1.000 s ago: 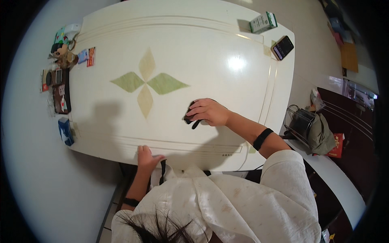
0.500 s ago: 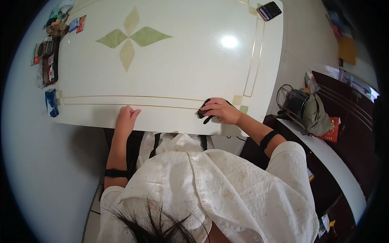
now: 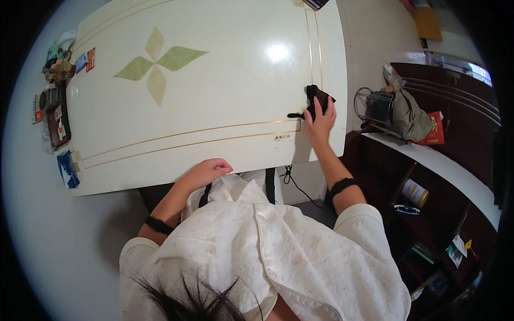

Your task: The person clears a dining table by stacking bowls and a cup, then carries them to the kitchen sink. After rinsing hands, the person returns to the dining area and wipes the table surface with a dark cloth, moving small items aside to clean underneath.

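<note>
A soft black fabric thing (image 3: 310, 94) with a thin strap lies near the right end of the white table (image 3: 230, 96); I cannot make out its exact kind. My right hand (image 3: 322, 120) rests over it from the near side, fingers bent onto its top and edge. The strap's end pokes out to the left on the tabletop. My left hand (image 3: 211, 170) is at the table's front edge, in front of my shirt, its fingers curled together with nothing visible in them. Close to my right forearm, a small dark marking (image 3: 282, 137) shows on the tabletop.
A phone (image 3: 316, 4) lies at the far right corner, cut off by the frame. Along the left edge are a blue box (image 3: 67, 170), a brown tray (image 3: 60, 128) and small items. To the right, a wire rack (image 3: 369, 107) and grey bag (image 3: 411, 116) stand on a shelf unit.
My right hand and the black fabric thing have moved away from me and to the right, uncovering the dark marking. My left hand has moved right along the front edge. The view has shifted.
</note>
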Motion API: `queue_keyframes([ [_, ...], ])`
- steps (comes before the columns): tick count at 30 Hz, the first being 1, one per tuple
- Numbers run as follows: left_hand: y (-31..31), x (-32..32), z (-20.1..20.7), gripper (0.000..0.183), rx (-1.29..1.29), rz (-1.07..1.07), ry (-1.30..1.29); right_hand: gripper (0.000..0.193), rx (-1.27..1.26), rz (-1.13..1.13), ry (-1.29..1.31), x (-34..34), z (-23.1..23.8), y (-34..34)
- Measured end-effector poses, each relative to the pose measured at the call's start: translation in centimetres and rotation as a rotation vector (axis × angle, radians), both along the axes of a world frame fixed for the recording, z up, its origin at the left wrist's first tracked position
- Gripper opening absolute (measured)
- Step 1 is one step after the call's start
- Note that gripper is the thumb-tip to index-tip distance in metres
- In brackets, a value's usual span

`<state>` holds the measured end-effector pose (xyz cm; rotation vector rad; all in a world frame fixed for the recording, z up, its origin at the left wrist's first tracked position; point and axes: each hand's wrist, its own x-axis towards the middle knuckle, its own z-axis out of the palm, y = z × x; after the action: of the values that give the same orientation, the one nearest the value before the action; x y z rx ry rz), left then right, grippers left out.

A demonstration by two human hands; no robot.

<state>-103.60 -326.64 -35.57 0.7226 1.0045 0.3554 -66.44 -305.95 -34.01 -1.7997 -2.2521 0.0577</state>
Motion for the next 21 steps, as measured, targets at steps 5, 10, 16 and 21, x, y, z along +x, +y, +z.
queue_keyframes([
  [5,-0.3,0.7,0.5,0.024,-0.040,-0.120,-0.013,0.044,0.132,-0.220,0.160,-2.4,-3.0,-0.9],
  [10,0.0,2.8,0.1,0.027,-0.064,-0.169,-0.201,0.052,0.000,-0.045,0.252,-3.7,-1.6,1.8],
  [16,-1.6,9.9,-2.8,0.041,-0.308,-0.186,-0.334,0.070,-0.136,0.288,0.351,-6.9,-0.6,2.9],
  [21,-4.5,19.0,-7.4,0.051,-0.475,0.123,-0.622,0.062,-0.418,0.632,0.221,-6.9,0.7,2.8],
])
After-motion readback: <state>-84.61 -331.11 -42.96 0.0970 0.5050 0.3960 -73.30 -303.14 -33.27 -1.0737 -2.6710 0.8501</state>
